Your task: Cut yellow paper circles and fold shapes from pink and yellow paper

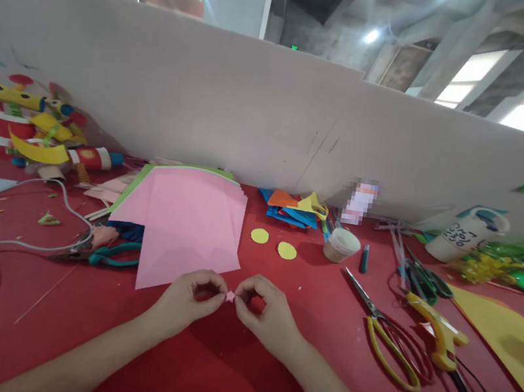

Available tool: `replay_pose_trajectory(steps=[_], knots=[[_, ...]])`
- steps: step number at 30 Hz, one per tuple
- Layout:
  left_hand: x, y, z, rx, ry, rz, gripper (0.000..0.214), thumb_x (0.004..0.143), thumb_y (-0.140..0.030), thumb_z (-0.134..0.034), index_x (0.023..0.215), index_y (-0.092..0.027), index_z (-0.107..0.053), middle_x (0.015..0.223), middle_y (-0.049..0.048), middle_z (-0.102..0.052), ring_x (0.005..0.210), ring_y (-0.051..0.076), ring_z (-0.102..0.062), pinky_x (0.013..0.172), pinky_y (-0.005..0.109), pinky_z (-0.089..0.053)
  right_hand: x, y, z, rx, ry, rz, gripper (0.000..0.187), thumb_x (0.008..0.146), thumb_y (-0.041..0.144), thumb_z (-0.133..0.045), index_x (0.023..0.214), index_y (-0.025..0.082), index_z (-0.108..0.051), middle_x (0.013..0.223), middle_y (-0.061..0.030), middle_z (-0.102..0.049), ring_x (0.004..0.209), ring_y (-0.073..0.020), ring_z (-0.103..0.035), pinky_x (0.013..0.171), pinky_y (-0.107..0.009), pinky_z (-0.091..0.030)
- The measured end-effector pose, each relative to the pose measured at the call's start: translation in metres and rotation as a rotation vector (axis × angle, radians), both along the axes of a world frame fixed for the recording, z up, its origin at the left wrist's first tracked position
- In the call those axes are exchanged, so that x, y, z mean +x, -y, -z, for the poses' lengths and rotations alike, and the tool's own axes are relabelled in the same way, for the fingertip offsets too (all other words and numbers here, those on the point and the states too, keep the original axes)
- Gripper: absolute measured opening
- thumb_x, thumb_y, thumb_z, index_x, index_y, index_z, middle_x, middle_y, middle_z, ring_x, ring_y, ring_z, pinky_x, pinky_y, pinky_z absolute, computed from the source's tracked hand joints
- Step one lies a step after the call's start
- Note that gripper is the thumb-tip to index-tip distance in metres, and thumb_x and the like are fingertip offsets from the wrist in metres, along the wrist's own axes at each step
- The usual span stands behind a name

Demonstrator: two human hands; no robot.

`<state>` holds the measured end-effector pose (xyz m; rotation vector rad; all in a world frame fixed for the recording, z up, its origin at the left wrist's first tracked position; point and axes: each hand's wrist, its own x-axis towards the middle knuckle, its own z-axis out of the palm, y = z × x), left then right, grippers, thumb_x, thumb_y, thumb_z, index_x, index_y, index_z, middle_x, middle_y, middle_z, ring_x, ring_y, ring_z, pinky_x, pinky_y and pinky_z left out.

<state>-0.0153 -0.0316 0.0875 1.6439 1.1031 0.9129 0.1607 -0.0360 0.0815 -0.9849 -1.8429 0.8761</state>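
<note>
Between my fingertips is a tiny pink paper star (pixel 231 296), held just above the red table. My left hand (pixel 197 293) pinches its left side with thumb and forefinger. From the right, my right hand (pixel 264 306) pinches the opposite side the same way. Behind my left hand lies a stack of pink paper sheets (pixel 192 225), with green sheets under it. Two yellow paper discs, a left one (pixel 259 236) and a right one (pixel 287 251), rest on the table beyond my right hand.
To the right lie yellow-handled scissors (pixel 382 334), a yellow glue gun (pixel 439 330) and yellow sheets (pixel 507 341). A small tub (pixel 341 245) stands near the white partition (pixel 208 95). Teal-handled pliers (pixel 113 254) and a white cable (pixel 35 246) lie left.
</note>
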Motion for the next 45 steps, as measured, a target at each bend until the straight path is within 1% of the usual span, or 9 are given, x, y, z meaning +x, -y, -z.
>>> replay_pose_trajectory(steps=[14,17,21,25,28,31,35,41,45], knots=[[-0.002,0.002,0.001,0.041,-0.018,0.009,0.008,0.069,-0.012,-0.051,0.069,-0.017,-0.058,0.070,-0.0014,-0.058,0.069,0.012,-0.054,0.069,0.025,-0.044,-0.001,0.001,-0.003,0.103,0.063,-0.011,0.010,0.070,0.010,-0.049,0.070,0.019,-0.054,0.066,0.0013,-0.053,0.060,-0.0108,-0.051,0.058,-0.022,-0.044],[-0.001,0.002,0.001,-0.052,0.105,0.035,0.004,0.071,-0.016,-0.055,0.073,-0.016,-0.059,0.072,-0.0004,-0.059,0.071,0.012,-0.054,0.071,0.025,-0.044,-0.001,0.001,-0.003,0.141,0.058,0.007,0.011,0.070,0.010,-0.049,0.071,0.020,-0.054,0.066,0.0015,-0.053,0.060,-0.0109,-0.051,0.057,-0.022,-0.044],[0.000,0.003,0.001,-0.252,0.325,0.085,0.015,0.077,-0.026,-0.058,0.088,-0.017,-0.061,0.082,0.0022,-0.063,0.076,0.013,-0.057,0.073,0.027,-0.046,-0.001,0.000,-0.002,0.205,0.044,0.035,0.012,0.072,0.008,-0.049,0.072,0.020,-0.054,0.067,0.0005,-0.055,0.061,-0.0114,-0.051,0.057,-0.022,-0.044],[0.000,0.002,0.003,-0.308,0.363,0.047,0.015,0.072,-0.025,-0.067,0.086,-0.018,-0.063,0.086,0.0018,-0.064,0.083,0.014,-0.058,0.078,0.027,-0.046,0.000,-0.001,0.000,0.199,0.023,0.016,0.012,0.076,0.010,-0.049,0.074,0.020,-0.056,0.070,-0.0005,-0.056,0.064,-0.0120,-0.053,0.061,-0.023,-0.046],[0.000,0.000,0.004,-0.290,0.366,0.038,0.015,0.072,-0.026,-0.067,0.086,-0.019,-0.064,0.088,0.0029,-0.066,0.088,0.017,-0.059,0.084,0.031,-0.044,0.000,-0.001,0.001,0.148,-0.017,0.011,0.012,0.077,0.011,-0.053,0.084,0.020,-0.058,0.078,-0.0019,-0.058,0.069,-0.0125,-0.055,0.066,-0.025,-0.048],[0.000,-0.002,0.004,-0.267,0.358,0.021,0.016,0.071,-0.027,-0.067,0.085,-0.018,-0.063,0.089,0.0038,-0.067,0.089,0.018,-0.060,0.086,0.033,-0.044,0.000,-0.002,0.003,0.127,-0.030,-0.017,0.023,0.075,0.013,-0.059,0.096,0.022,-0.058,0.086,-0.0030,-0.059,0.075,-0.0135,-0.056,0.071,-0.027,-0.049],[0.000,-0.003,0.004,-0.306,0.343,0.005,0.021,0.067,-0.028,-0.070,0.083,-0.018,-0.062,0.085,0.0034,-0.067,0.087,0.019,-0.061,0.085,0.035,-0.044,0.001,-0.003,0.007,0.130,-0.028,-0.078,0.029,0.079,0.015,-0.057,0.107,0.026,-0.058,0.091,-0.0030,-0.058,0.079,-0.0132,-0.057,0.075,-0.028,-0.050],[0.002,0.000,0.006,-0.270,0.282,-0.033,0.026,0.068,-0.031,-0.067,0.089,-0.017,-0.060,0.084,0.0032,-0.066,0.080,0.017,-0.062,0.077,0.033,-0.049,-0.002,-0.002,0.008,0.101,0.000,-0.058,0.016,0.081,0.018,-0.055,0.095,0.023,-0.062,0.085,-0.0028,-0.059,0.073,-0.0125,-0.057,0.069,-0.026,-0.050],[-0.003,-0.001,0.005,-0.060,0.043,-0.074,0.026,0.077,-0.033,-0.056,0.099,-0.019,-0.059,0.087,0.0043,-0.067,0.079,0.017,-0.063,0.075,0.034,-0.050,0.001,-0.008,0.007,0.055,0.076,0.068,0.014,0.077,0.016,-0.054,0.088,0.020,-0.063,0.078,-0.0026,-0.061,0.069,-0.0137,-0.059,0.065,-0.026,-0.050]])
